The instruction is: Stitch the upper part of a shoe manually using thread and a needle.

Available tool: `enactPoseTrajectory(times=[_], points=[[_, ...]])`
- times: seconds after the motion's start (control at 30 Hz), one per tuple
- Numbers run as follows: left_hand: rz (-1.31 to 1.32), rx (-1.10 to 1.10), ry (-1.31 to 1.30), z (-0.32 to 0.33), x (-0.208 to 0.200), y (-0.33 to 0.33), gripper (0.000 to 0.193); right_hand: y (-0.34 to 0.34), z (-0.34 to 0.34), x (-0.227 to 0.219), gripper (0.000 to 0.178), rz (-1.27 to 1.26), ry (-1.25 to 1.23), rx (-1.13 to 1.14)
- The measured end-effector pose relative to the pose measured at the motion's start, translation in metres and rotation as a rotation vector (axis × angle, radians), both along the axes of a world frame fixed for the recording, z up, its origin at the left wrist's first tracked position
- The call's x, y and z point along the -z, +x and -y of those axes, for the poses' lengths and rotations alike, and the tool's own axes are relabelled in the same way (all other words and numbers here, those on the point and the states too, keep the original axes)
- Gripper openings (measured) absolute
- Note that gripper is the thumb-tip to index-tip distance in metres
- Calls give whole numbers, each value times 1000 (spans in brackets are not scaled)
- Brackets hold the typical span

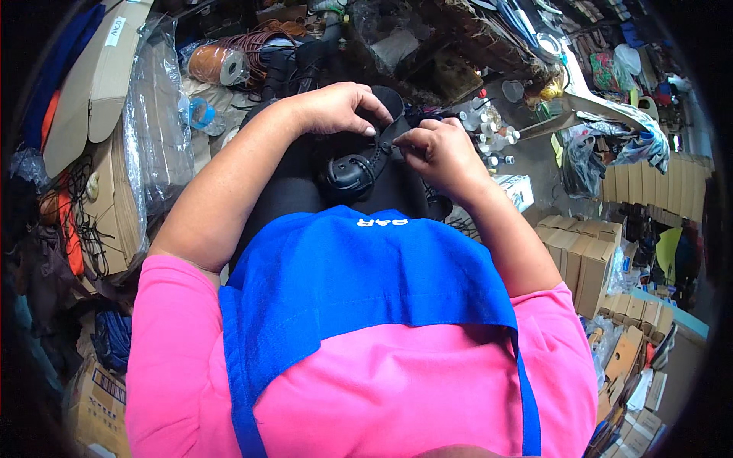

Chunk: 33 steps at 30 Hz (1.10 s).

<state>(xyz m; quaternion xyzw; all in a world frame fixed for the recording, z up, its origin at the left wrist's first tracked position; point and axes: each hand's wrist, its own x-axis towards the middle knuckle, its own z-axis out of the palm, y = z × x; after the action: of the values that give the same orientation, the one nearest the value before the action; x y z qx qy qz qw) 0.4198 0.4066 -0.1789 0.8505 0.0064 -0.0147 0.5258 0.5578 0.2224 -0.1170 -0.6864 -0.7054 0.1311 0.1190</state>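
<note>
A black shoe or boot [348, 177] rests on my lap, its rounded, shiny end toward me and its dark upper [388, 107] reaching away. My left hand [341, 111] is closed on that upper, thumb on the near side and fingers curled over it. To the right, my right hand [444, 153] makes a pinch with thumb and forefinger close to the lacing edge [379, 153]. What sits in that pinch is too small to make out; it could be a lace end or thread. Dark cloth and a blue apron [366, 267] cover my lap and front.
Several small bottles [489, 126] stand just beyond my right hand. An orange spool [217, 65] and a blue-ringed clear plastic item [201, 113] lie at the far left. Cardboard boxes [584, 256] are stacked on the right; plastic-wrapped cardboard [156, 122] leans on the left.
</note>
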Motion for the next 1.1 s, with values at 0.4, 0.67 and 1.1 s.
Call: enactPoseTrajectory(times=[0.4,0.67,1.1], points=[[-49,17,-89,0,-6,-5,38,3,4,6,18,-8,-10,-7],[-59,21,-219,0,-1,-3,40,-2,5,10,16,-58,35,35],[-54,39,-343,3,0,0,35,11,-1,3,23,-166,-83,8]])
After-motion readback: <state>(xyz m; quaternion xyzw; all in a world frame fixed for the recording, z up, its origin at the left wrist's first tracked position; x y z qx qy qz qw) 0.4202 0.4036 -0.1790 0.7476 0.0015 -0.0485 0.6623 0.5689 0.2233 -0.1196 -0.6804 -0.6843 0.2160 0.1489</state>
